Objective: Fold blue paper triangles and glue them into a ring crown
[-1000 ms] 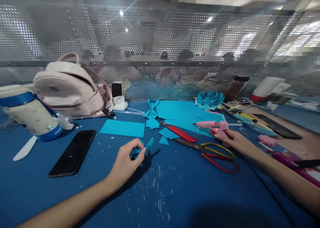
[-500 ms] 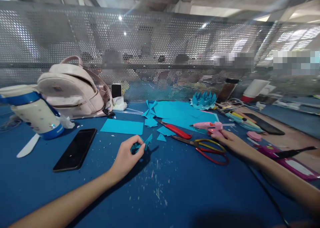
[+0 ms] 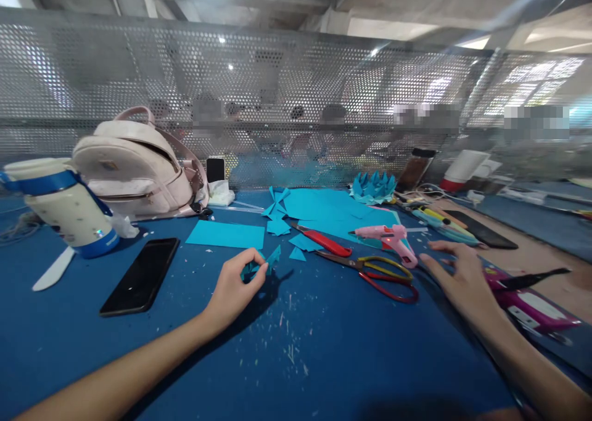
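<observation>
While pinching a small folded piece of blue paper (image 3: pixel 259 267) between thumb and forefinger, the left hand (image 3: pixel 234 288) is resting its heel on the blue counter (image 3: pixel 324 359), which is probably steadying the little folded shape just off the surface. That hand is curling closed around the paper, with the forearm stretching in low from the lower left.

Just right of it, the scissors (image 3: pixel 374 272) with yellow and red handles are lying flat with their blades pointing toward the folded paper. Beyond them a pink glue gun (image 3: pixel 387 235) is standing propped on its handle with its nozzle pointing left over loose sheets of blue paper (image 3: pixel 333 208); it looks parked that way to keep the tip off the counter. A red utility knife (image 3: pixel 326 241) is lying beside the scissors' tip.

The right hand (image 3: pixel 462 279) is hovering palm down, fingers spread and loosely open, gripping nothing, just right of the glue gun and scissors.

Farther out, a black phone (image 3: pixel 141 275) is lying face up at left, near a white and blue bottle (image 3: pixel 65 208) and a pale backpack (image 3: pixel 134 171) leaning against the perforated metal screen (image 3: pixel 296 88).
</observation>
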The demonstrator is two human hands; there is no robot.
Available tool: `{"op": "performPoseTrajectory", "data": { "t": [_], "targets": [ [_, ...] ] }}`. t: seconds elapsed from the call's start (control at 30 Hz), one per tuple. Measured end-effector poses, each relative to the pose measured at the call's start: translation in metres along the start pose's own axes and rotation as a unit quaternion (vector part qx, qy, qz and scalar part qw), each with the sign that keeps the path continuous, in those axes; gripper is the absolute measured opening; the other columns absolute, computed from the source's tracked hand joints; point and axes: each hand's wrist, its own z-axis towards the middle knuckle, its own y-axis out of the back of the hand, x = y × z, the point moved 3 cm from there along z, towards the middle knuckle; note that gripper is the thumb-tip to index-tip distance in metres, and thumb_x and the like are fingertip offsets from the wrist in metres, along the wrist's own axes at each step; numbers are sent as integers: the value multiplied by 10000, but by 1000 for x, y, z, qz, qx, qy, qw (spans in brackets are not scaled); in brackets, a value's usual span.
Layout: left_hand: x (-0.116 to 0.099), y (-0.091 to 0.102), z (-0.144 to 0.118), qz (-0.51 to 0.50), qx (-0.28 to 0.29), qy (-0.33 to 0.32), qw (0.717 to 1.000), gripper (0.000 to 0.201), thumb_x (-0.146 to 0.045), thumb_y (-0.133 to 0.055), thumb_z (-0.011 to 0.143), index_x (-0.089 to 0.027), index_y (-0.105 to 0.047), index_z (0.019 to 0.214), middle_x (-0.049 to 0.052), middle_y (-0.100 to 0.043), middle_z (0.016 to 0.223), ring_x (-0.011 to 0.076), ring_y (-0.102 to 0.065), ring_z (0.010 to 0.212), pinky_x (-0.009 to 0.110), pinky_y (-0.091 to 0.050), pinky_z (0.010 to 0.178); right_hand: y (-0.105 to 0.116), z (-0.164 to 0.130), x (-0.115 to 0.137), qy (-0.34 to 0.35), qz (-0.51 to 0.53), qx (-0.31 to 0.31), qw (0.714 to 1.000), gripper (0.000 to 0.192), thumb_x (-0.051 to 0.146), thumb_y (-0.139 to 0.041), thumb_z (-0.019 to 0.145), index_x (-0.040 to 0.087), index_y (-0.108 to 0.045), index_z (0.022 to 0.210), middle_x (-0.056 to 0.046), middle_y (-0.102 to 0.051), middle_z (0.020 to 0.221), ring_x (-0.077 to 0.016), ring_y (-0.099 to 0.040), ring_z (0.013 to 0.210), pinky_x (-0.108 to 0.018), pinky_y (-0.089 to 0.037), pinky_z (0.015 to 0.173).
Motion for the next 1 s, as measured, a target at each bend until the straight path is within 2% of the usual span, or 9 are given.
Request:
{"op": "performPoseTrajectory", "data": {
  "t": [0.1,0.2,0.33,0.4,0.5,0.63,0.83,0.93,1.0],
  "targets": [
    [-4,0,3,-14,-13,6,1000,210,-319,-513,908,-193,-528,741,-22,-513,679,142,-461,637,246,-364,612,13,-18,34,6,103,47,994,205,432,-528,830,246,-519,916,-109,-600,1080,-284,-587,1042,-392,-465,909],
    [-11,-3,6,-38,-23,9,999,219,-331,-524,906,-194,-536,735,-26,-499,669,141,-457,631,246,-361,600,1,-31,90,49,202,212,955,251,476,-536,880,238,-575,951,-87,-602,1091,-269,-576,1067,-371,-460,900],
    [-19,-7,3,-65,-37,18,997,222,-321,-540,904,-194,-547,722,-30,-508,662,140,-470,629,244,-364,585,-46,-54,157,63,349,405,843,273,466,-602,864,237,-588,1013,-52,-636,1040,-213,-598,996,-326,-469,853],
    [-21,-7,0,-70,-55,27,996,227,-319,-538,909,-194,-550,719,-33,-511,655,137,-464,615,245,-362,578,-71,-67,180,34,417,452,788,268,438,-660,838,226,-595,989,-38,-636,1042,-195,-584,1030,-310,-443,888],
    [-20,-3,-3,-74,-82,38,993,219,-314,-537,910,-193,-557,729,-26,-549,678,143,-496,646,251,-391,614,-98,-82,202,-59,503,459,730,298,419,-736,788,227,-595,967,2,-605,949,-162,-567,953,-266,-436,825],
    [-12,0,-1,-75,-94,51,991,194,-310,-546,908,-188,-576,761,-11,-588,716,156,-529,685,265,-420,648,-115,-88,212,-191,552,420,694,348,396,-828,687,229,-578,861,47,-529,812,-120,-516,785,-223,-415,735],
    [-2,-1,-2,-86,-40,49,994,161,-323,-617,878,-204,-690,959,39,-705,937,219,-614,888,331,-468,818,-125,-77,204,-224,553,419,684,343,406,-844,664,206,-614,823,46,-537,781,-112,-490,735,-230,-418,734],
    [-5,-1,-4,-89,9,35,995,266,-315,-506,960,-242,-705,1120,53,-715,1138,246,-592,1115,398,-394,1015,-123,-68,192,-226,546,419,689,352,433,-828,689,201,-606,832,39,-549,796,-116,-499,747,-239,-422,758],
    [-7,0,-3,-85,43,31,995,315,-278,-431,999,-257,-695,1171,47,-720,1150,232,-602,1114,399,-391,1024,-120,-62,183,-219,536,424,696,368,471,-803,717,197,-590,839,28,-557,816,-121,-504,757,-247,-421,762]
  ]
}}
